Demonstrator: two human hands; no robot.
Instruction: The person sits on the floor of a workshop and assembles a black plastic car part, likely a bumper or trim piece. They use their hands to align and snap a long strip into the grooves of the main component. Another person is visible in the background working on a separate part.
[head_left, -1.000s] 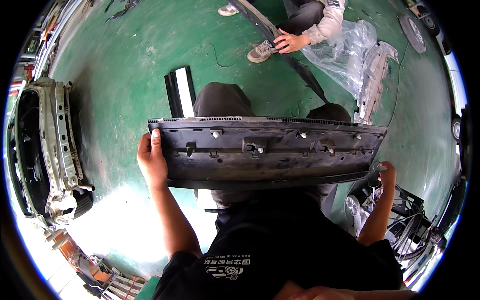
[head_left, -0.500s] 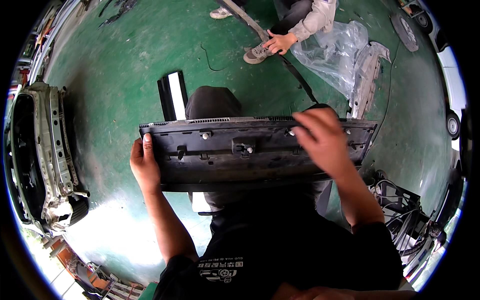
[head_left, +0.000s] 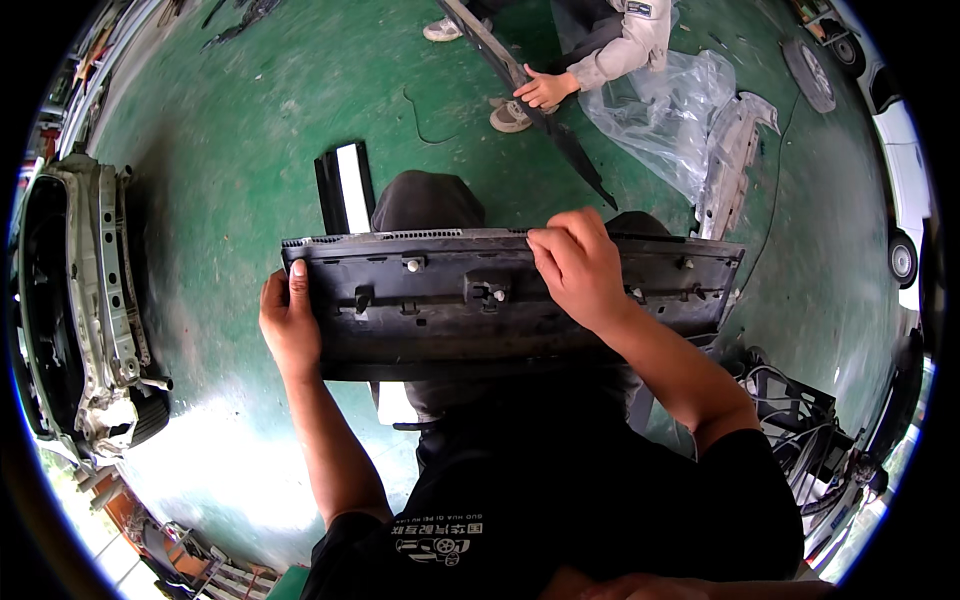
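Observation:
A long black plastic car trim panel [head_left: 420, 335] lies across my knees, its ribbed inner side with white clips turned up. At its left end my left hand [head_left: 290, 322] is closed around the edge, thumb on top and fingers beneath. My right hand [head_left: 578, 265] is at the far edge, right of the middle, with bent fingers pinching the rim. A narrow strip with small slots [head_left: 420, 236] runs along that rim to the left of these fingers. Whether the fingertips hold a separate piece there is hidden.
Ahead, a crouching person's hand [head_left: 545, 90] holds a long dark trim strip [head_left: 570, 150]. Clear plastic sheeting [head_left: 660, 110] and a pale metal part [head_left: 728, 170] lie beside them. A black-and-white piece [head_left: 345, 190] lies beyond my knee. A car body section [head_left: 105, 300] stands left; cables [head_left: 800, 430] lie right.
My right hand has moved left along the panel's far edge, its fingers now closed on the rim. My left hand keeps its hold. The other person's strip has shifted slightly.

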